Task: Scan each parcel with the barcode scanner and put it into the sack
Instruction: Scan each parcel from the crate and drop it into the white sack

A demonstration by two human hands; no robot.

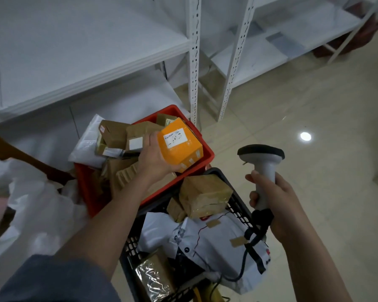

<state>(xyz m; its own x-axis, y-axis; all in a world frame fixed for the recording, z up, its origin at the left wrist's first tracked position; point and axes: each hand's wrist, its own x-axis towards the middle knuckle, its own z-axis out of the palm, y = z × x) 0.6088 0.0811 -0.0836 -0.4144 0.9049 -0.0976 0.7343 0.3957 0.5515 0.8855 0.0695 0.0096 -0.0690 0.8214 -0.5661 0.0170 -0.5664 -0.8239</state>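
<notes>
My left hand (153,156) grips an orange box parcel (179,143) with a white label on top, held above the red crate (207,153). To its right my right hand (271,200) holds a white barcode scanner (262,158) upright by the handle, its dark head turned away from me, level with the orange box. A black cable (247,253) hangs from the scanner. The white sack (37,214) lies crumpled at the left, beside the red crate.
The red crate holds several brown cardboard parcels and a white mailer (86,144). A black basket (238,205) near me holds a taped brown parcel (203,198) and a white bag parcel (207,238). White metal shelves (193,62) stand behind; tiled floor lies right.
</notes>
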